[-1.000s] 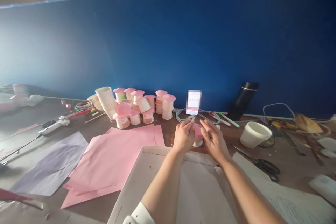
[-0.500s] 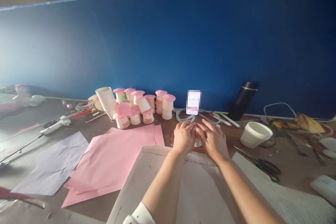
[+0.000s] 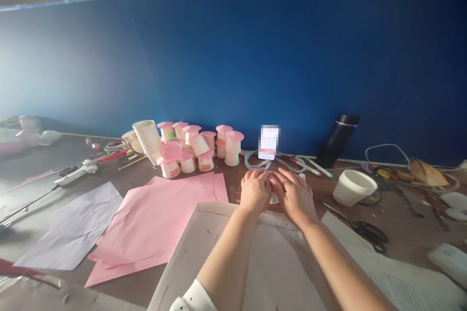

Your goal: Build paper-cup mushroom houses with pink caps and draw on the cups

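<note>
Beyond the far edge of a shallow white box lid [image 3: 204,223], my left hand [image 3: 256,189] and my right hand [image 3: 294,194] meet, fingers bent and thumbs close together. Between them shows a small part of a white object [image 3: 274,198], mostly covered by the fingers, so its kind is hidden. Both forearms reach across the lid. Just behind the fingertips lie a coiled pale cable [image 3: 250,159] and a lit phone screen [image 3: 268,142] propped upright.
Left of centre stand several paper cups with pink round tops [image 3: 171,151] and a stack of cups [image 3: 146,138]. Pink sheets [image 3: 156,223] and a white sheet [image 3: 73,226] lie left. To the right are a white tub [image 3: 353,188], scissors [image 3: 370,233], markers [image 3: 319,167] and a black flask [image 3: 337,141].
My right hand's fingers have drawn slightly closer together. Both hands stay at the same place around the white object; the view has shifted very slightly.
</note>
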Demonstrator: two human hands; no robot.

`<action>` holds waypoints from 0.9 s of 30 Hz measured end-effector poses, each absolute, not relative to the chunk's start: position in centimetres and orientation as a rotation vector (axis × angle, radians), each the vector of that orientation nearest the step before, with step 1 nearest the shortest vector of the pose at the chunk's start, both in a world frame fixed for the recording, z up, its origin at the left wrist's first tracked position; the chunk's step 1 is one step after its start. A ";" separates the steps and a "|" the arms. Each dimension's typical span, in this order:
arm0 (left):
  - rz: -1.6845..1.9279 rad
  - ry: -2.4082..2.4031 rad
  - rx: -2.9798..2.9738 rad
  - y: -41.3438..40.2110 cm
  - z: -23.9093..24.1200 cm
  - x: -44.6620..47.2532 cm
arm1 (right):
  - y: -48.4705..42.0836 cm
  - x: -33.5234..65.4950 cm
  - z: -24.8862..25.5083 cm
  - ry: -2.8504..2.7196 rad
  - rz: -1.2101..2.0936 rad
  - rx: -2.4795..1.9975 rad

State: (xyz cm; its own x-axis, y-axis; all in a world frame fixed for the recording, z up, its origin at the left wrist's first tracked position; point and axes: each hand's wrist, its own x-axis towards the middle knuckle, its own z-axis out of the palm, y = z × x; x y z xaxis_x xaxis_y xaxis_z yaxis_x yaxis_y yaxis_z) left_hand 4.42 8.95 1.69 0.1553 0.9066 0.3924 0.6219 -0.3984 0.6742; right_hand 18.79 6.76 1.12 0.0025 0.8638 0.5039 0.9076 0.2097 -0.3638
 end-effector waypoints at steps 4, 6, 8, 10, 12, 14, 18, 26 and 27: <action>1.081 1.491 2.101 9.0 1.7 4.3 | 6.7 18.7 1.1 -1.839 -0.081 -1.647; 1.069 1.494 2.106 9.1 1.7 4.3 | 6.8 18.7 0.8 -1.818 -0.076 -1.626; 1.073 1.484 2.102 9.1 1.6 4.3 | 7.0 18.9 0.4 -1.782 -0.055 -1.590; 1.107 1.457 2.084 9.2 1.4 4.4 | 7.3 19.2 0.0 -1.740 -0.006 -1.514; 1.164 1.407 2.054 9.4 1.3 4.3 | 7.5 19.5 -0.2 -1.695 0.071 -1.401; 1.228 1.343 2.014 9.6 1.2 4.2 | 7.7 19.9 -0.2 -1.631 0.153 -1.321; 1.336 1.246 1.894 10.3 1.2 3.7 | 7.5 20.4 0.4 -1.530 0.278 -1.350; 1.223 1.233 1.735 10.0 1.6 3.6 | 7.3 20.4 0.3 -1.447 0.394 -1.413; 1.194 1.232 1.703 9.9 1.7 3.6 | 7.4 20.6 0.1 -1.404 0.430 -1.439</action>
